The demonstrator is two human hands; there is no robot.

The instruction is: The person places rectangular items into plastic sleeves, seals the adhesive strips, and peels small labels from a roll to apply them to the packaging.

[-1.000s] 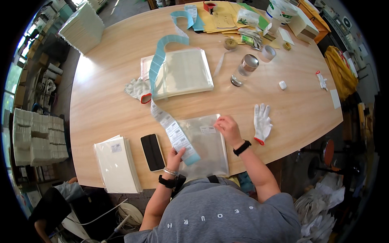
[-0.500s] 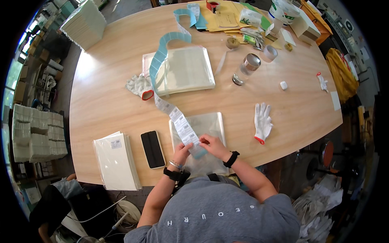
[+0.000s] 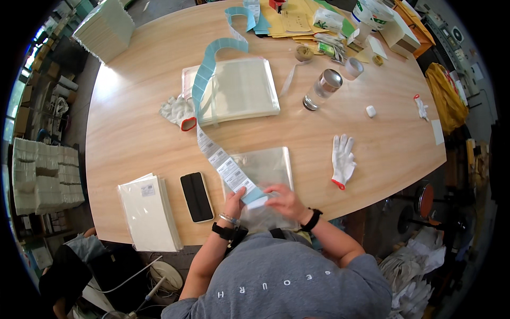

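Label strip (image 3: 229, 169): long, winding, white printed labels on blue backing (blue side showing mid-length). Near end slants over clear plastic sleeve (image 3: 270, 164), which lies flat, glossy.

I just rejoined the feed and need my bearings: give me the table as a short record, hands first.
Left hand: holds the label strip near its end
Right hand: at the strip's end; grip unclear
Beneath strip's end: clear plastic bag
Left of hands: phone, then wrapped white stack
Right of hands: white glove, red cuff
Farther back: lidded clear container
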